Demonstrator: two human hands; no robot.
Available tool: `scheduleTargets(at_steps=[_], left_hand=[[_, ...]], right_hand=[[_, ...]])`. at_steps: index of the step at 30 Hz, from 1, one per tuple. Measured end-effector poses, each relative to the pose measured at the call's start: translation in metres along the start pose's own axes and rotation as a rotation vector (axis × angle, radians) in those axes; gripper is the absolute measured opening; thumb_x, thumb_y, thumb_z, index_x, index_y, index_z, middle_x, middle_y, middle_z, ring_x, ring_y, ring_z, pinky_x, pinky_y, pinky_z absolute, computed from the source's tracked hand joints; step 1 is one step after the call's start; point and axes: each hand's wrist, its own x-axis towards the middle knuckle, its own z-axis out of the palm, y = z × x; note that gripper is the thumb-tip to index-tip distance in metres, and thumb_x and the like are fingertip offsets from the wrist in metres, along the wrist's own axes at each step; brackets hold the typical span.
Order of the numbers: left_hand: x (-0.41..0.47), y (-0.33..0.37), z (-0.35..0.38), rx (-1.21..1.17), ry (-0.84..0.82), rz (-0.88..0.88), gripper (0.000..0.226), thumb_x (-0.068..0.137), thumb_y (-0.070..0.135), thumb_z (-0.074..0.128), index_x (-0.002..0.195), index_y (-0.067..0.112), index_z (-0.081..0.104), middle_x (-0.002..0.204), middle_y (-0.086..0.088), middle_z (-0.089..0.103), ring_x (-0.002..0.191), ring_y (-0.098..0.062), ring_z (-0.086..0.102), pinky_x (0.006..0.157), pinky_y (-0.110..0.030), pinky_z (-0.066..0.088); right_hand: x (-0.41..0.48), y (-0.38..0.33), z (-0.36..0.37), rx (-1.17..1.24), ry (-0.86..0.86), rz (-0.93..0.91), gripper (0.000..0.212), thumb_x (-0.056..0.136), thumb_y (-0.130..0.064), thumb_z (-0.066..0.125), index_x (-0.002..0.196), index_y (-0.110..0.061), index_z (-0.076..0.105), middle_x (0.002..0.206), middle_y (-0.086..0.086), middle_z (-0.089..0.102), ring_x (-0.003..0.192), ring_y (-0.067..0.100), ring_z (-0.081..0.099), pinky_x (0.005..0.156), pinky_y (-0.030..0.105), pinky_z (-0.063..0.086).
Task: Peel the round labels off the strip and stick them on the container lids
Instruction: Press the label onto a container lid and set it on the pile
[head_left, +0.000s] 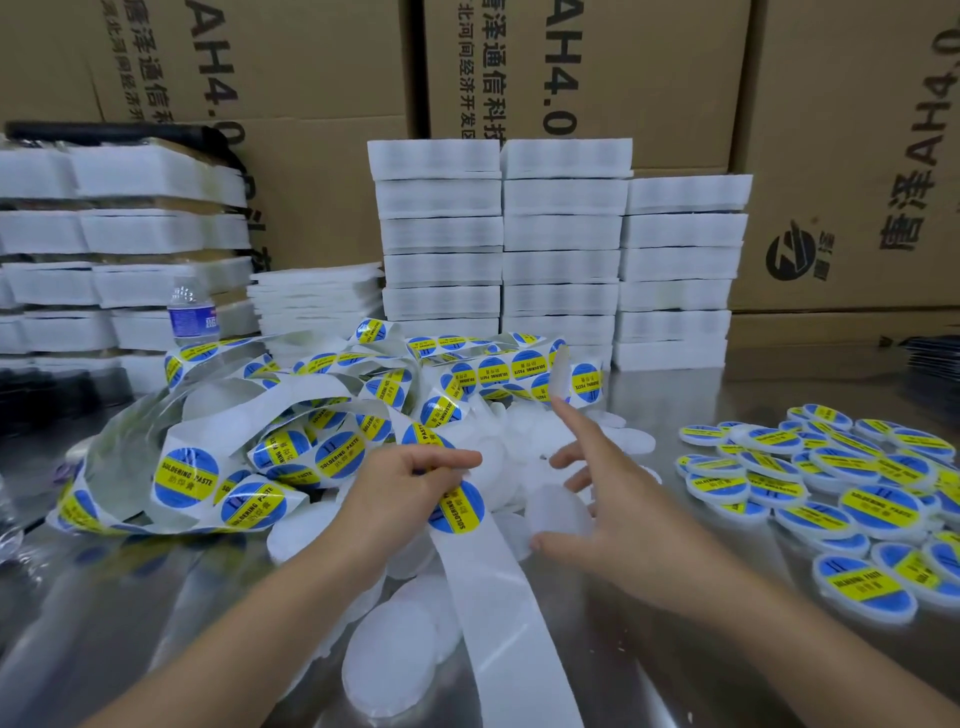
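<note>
right now my left hand (410, 483) is the working grip: its fingers are curled and clamped on the strip (498, 597) right at the next label (457, 506), with the forefinger laid out straight above it. my right hand (597, 514) is spread wide and holds nothing, hovering over a bare lid (558, 506) just beside that label. i judge this is the gap between peels: the label is not yet off its backing and no lid is picked up. next i'd need my right thumb and forefinger to catch the label's edge, lift it clean, then centre it on that lid. the strip's long axis runs from my left hand toward me and a little right, its spent white tail pointing at my body. the unpeeled end leads off left into the heap of coils (249, 415). the label's print reads upside down to me. the labelled lids (857, 493) lie well apart to the right on the worktop (675, 649).
</note>
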Motion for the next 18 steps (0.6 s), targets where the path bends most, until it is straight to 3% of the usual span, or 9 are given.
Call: scheduleTargets(at_steps=[5, 10, 13, 15, 18], left_hand=[[-0.008, -0.001, 0.010, 0.033, -0.121, 0.012, 0.037, 0.088, 0.009, 0.062, 0.066, 0.036, 0.075, 0.088, 0.000, 0.075, 0.078, -0.006, 0.067, 0.069, -0.013, 0.052], [-0.013, 0.003, 0.012, 0.030, -0.255, -0.039, 0.028, 0.082, 0.039, 0.063, 0.068, 0.018, 0.076, 0.065, -0.002, 0.068, 0.058, -0.010, 0.058, 0.053, -0.017, 0.048], [-0.016, 0.004, 0.011, 0.035, -0.315, -0.033, 0.024, 0.083, 0.032, 0.066, 0.066, 0.019, 0.076, 0.061, 0.002, 0.066, 0.053, -0.005, 0.055, 0.050, -0.015, 0.046], [-0.015, 0.006, 0.010, 0.005, -0.307, -0.052, 0.024, 0.085, 0.024, 0.066, 0.064, 0.019, 0.075, 0.061, 0.001, 0.068, 0.051, -0.004, 0.056, 0.049, -0.015, 0.045], [-0.014, 0.008, 0.009, -0.062, -0.280, -0.072, 0.021, 0.088, 0.022, 0.064, 0.072, 0.014, 0.076, 0.065, 0.000, 0.069, 0.053, -0.005, 0.059, 0.049, -0.017, 0.047]], right_hand=[[0.003, -0.003, 0.005, 0.148, 0.131, -0.094, 0.104, 0.062, -0.036, 0.079, 0.118, -0.079, 0.003, 0.110, -0.023, 0.046, 0.097, -0.003, 0.051, 0.081, 0.018, 0.047], [-0.001, -0.004, 0.008, 0.082, 0.100, -0.175, 0.105, 0.065, -0.033, 0.078, 0.129, -0.071, 0.004, 0.112, -0.026, 0.045, 0.110, -0.004, 0.046, 0.088, 0.014, 0.043], [-0.002, -0.005, 0.010, 0.073, 0.085, -0.208, 0.101, 0.065, -0.036, 0.077, 0.132, -0.068, 0.008, 0.114, -0.025, 0.046, 0.114, -0.003, 0.044, 0.089, 0.009, 0.039], [-0.003, -0.008, 0.011, 0.114, 0.116, -0.195, 0.094, 0.064, -0.040, 0.076, 0.133, -0.065, 0.016, 0.113, -0.027, 0.048, 0.114, -0.005, 0.044, 0.086, 0.005, 0.036], [-0.002, -0.015, 0.007, 0.287, 0.214, -0.136, 0.066, 0.063, -0.049, 0.072, 0.123, -0.052, 0.044, 0.105, -0.029, 0.054, 0.108, -0.004, 0.049, 0.082, 0.007, 0.038]])
